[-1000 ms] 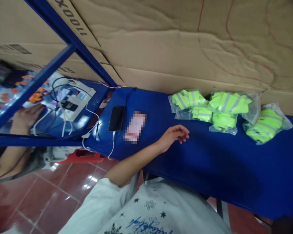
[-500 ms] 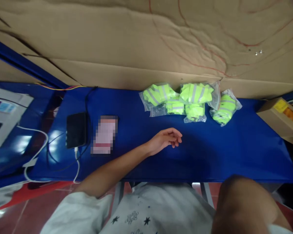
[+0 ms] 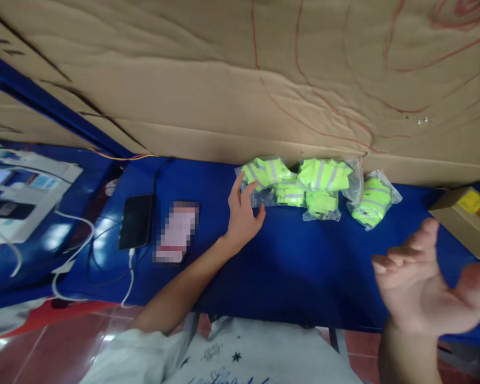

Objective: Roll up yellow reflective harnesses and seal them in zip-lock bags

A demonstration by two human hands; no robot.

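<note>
My left hand reaches over the blue table with its fingers apart, at the near edge of the leftmost bag of reflective vests. Whether its fingertips touch the plastic I cannot tell. Several clear zip bags of folded neon-yellow fabric with grey reflective strips lie in a cluster by the cardboard, among them an upper middle bag. A separate bag lies to their right. Raised above the right side of the table, my right hand is open, palm showing and fingers half bent, holding nothing.
Cardboard with red lines stands along the back. On the left are a blurred-out phone, a black device with a white cable, and a white box. A cardboard box stands at the right end.
My left hand has moved forward to the left bag and spread its fingers. My right hand has come up into view over the table's right side. The view has shifted slightly.
</note>
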